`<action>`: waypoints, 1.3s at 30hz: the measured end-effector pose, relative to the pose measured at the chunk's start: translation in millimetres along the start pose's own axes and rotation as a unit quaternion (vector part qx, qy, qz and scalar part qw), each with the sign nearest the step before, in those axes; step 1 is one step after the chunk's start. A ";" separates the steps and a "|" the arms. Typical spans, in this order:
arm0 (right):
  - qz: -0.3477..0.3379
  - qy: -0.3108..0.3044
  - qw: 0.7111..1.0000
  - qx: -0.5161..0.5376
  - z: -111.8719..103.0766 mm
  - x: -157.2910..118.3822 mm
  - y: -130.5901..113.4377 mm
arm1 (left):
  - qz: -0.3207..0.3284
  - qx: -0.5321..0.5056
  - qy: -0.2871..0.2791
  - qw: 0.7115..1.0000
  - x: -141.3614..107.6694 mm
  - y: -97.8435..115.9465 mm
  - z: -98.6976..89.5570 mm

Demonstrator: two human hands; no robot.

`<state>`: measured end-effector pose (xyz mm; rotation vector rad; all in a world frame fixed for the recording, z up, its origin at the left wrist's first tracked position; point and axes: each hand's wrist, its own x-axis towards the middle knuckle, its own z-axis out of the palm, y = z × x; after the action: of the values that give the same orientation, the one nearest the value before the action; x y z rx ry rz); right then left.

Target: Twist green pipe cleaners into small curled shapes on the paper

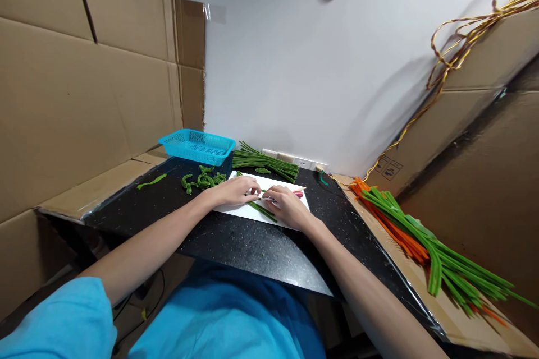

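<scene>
My left hand and my right hand meet low over a white board, fingers curled and fingertips close together. Between them runs a short, thin dark-green pipe cleaner, pinched from both sides; its ends are hidden by my fingers. Just in front, another dark-green pipe cleaner lies slanted on the board. By my right hand is a small pink-red item, partly covered, which I cannot make out. Twisted green pieces form a small pile left of the board.
A blue plastic basket stands at the back left of the black table. Behind the board lies a bundle of dark-green pipe cleaners. Bright green stems and orange stems rest on cardboard at right. A lone green strip lies left.
</scene>
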<state>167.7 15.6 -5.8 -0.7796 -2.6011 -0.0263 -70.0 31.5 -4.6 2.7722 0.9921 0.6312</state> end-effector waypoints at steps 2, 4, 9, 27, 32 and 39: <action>0.014 0.007 1.000 -0.007 -1.2 -1.1 0.8 | -0.011 -0.014 -0.009 1.000 -1.6 -0.7 -1.6; 0.023 0.016 1.000 -0.012 -1.9 -1.7 1.3 | -0.023 -0.022 -0.016 0.999 -3.1 -1.4 -2.2; 0.025 0.019 0.999 -0.020 -1.0 -0.7 -0.8 | -0.071 -0.042 0.009 0.997 -4.8 1.2 -1.1; -0.019 0.053 0.998 0.020 0.3 0.7 -14.0 | -0.185 -0.481 0.168 0.840 17.7 14.0 12.2; -0.027 0.056 0.998 0.000 5.8 3.7 -6.9 | -0.188 -0.509 0.119 0.831 17.1 20.7 18.9; 0.028 0.034 0.999 -0.027 0.5 3.2 -6.0 | -0.234 -0.564 0.090 0.787 13.9 18.0 13.6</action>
<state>162.0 12.3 -4.4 -0.8555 -2.5229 -0.1051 -44.1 26.6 -7.5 1.3752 0.8434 0.9716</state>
